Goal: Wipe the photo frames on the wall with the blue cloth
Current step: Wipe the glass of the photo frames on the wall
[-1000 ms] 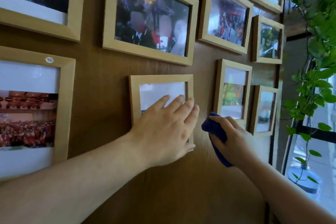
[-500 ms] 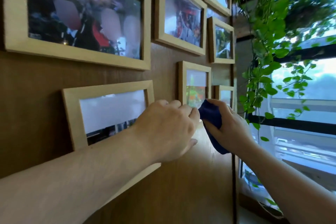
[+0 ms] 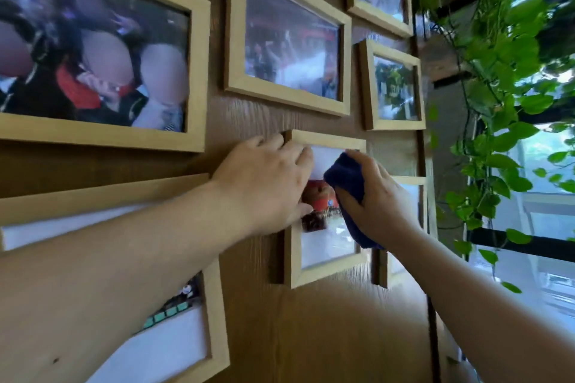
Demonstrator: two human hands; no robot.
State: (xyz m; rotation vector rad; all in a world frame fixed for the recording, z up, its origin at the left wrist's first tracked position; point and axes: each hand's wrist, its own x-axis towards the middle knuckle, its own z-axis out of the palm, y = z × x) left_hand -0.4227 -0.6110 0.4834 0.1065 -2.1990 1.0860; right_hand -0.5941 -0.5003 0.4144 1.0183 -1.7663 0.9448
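Several light wooden photo frames hang on a brown wood-grain wall (image 3: 264,336). My left hand (image 3: 267,183) lies flat against the left side of a small upright frame (image 3: 326,270), fingers over its top-left corner. My right hand (image 3: 376,202) grips a bunched blue cloth (image 3: 347,177) and presses it onto the glass of that same frame, near its upper right. The two hands hide much of the frame's picture.
A large frame (image 3: 102,134) hangs at upper left, another (image 3: 289,102) above the hands, two smaller ones (image 3: 395,124) at upper right. A frame (image 3: 214,320) sits under my left forearm. A trailing green plant (image 3: 497,102) hangs by the window at right.
Both hands have moved right, from the lower-left frame onto the small upright frame. The cloth has gone from beside that frame onto its glass. The view has swung rightward.
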